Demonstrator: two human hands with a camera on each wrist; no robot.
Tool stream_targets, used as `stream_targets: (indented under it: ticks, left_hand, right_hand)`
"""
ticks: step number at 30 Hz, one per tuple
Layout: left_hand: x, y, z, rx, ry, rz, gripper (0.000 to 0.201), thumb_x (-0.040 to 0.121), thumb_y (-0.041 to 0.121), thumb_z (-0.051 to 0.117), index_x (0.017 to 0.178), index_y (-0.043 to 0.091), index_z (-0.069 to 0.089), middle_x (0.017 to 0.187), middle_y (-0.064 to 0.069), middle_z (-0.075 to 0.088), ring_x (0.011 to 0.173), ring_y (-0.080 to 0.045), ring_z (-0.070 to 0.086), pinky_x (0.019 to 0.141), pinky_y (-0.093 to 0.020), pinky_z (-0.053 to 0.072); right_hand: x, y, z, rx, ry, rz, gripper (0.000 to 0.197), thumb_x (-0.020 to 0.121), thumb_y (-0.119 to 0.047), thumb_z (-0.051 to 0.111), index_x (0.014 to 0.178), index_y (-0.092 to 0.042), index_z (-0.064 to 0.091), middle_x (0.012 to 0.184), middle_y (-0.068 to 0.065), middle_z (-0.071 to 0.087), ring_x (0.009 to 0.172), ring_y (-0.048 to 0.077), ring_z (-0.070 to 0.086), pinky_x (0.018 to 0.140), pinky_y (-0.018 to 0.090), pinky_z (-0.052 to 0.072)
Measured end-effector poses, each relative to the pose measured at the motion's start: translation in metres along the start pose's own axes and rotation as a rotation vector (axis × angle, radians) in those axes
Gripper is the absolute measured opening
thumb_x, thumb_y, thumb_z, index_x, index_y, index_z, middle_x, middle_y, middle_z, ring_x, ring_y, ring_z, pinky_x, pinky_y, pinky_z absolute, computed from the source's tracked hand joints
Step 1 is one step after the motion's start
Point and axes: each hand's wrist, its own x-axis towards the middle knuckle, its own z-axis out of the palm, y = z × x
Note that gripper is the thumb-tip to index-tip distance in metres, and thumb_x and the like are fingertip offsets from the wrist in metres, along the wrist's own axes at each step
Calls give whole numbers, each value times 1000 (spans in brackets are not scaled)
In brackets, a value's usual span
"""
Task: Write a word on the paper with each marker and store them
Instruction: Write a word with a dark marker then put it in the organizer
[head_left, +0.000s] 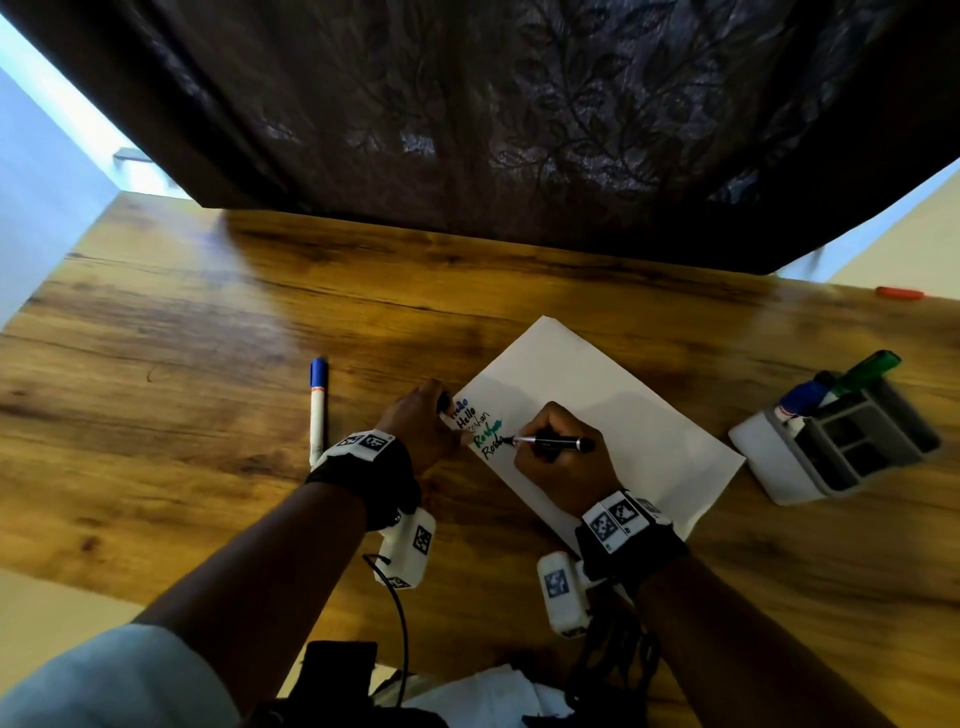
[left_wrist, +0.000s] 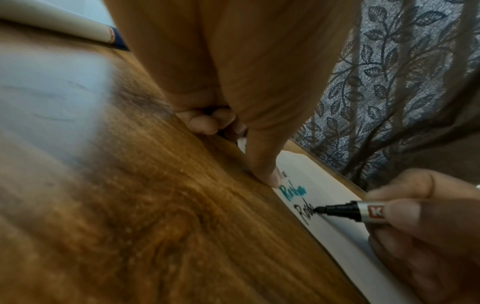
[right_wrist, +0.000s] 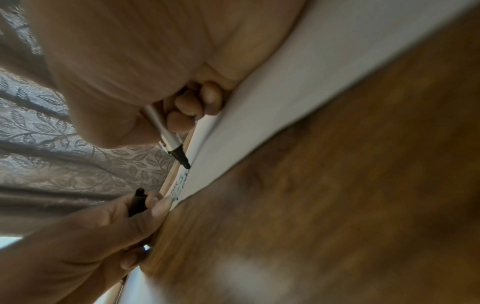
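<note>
Black marker mid-word on the paper.
Right hand grips it; left hand pins the paper's edge, clutching the cap.

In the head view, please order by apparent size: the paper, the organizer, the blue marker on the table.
1. paper
2. organizer
3. blue marker

The wide-angle lens may distort sizes toward the edges.

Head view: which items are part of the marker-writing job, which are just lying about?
Job:
paper
black marker in right hand, tip on paper
black cap held in left hand, which pins the paper edge
blue marker on table
organizer holding green and blue markers

Lying about:
red object at far table edge
curtain
</note>
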Motion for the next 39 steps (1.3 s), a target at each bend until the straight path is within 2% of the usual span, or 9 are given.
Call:
stream_targets:
  ticks: [6,11,15,19,22,28,32,35,39]
  left_hand:
    - [1,0,1,1,6,3,41,73,33,80,96,23,48,100,2,63,88,-18,62,62,-25,48]
    - [1,-1,0,-4,-7,-7,41,72,34,80,93,23,47,97,3,63,88,-19,63,70,-33,55]
    - [-1,0,-1,-1,-3,15,43,70,33,82,93,19,49,101,-2,62,92,-23,62,76,-38,55]
    - [-5,1,0,-57,13,-6,45,70,43,81,90,20,48,94,0,61,85,-20,62,68,-35,55]
    - [-10,5,-5,-117,-4,-2,44,83,52,65,101,15,48,94,-1,64,84,-21,64,69,-37,56]
    - [-26,2,-23,-102,25,192,13,97,21,49,108,14,52,104,-1,62,90,-17,60,69,-22,47]
    - [-43,8,-35,-159,59,351,13,97,24,51,107,20,59,101,8,64,91,-11,59,77,-23,46]
    - [-52,11,-40,-210,38,438,10,96,25,54,103,23,62,94,15,65,84,-1,59,72,-15,45]
    - [-56,10,-42,-375,-41,459,17,94,20,56,98,34,65,102,2,69,90,-22,65,79,-43,55]
  right_hand:
    - [1,1,0,12,7,11,19,79,-19,72,84,-7,58,72,-20,58,71,-10,61,58,5,45]
    - [8,-3,-6,216,136,239,9,86,-14,72,89,-15,63,79,1,70,71,13,67,66,31,57]
    - [13,-12,-18,435,93,364,13,89,-10,69,99,-8,61,79,11,71,66,20,64,65,33,55]
    - [11,-25,-33,388,100,318,15,88,-17,72,96,-9,63,80,9,72,64,21,64,65,32,56]
    - [8,-40,-45,347,105,284,11,89,-23,71,94,-14,69,80,8,72,63,20,63,65,32,55]
    - [8,-74,-60,413,101,260,15,98,-21,57,99,-13,70,85,11,72,69,24,63,73,40,54]
    - [10,-100,-63,404,78,154,15,100,-12,53,104,-6,65,84,11,71,70,21,63,69,35,55]
    - [11,-118,-56,363,63,81,13,99,-9,54,103,-5,65,84,12,71,70,21,63,68,30,55]
    - [15,-129,-43,304,29,34,13,99,-15,55,104,-11,67,86,8,73,75,19,66,68,30,53]
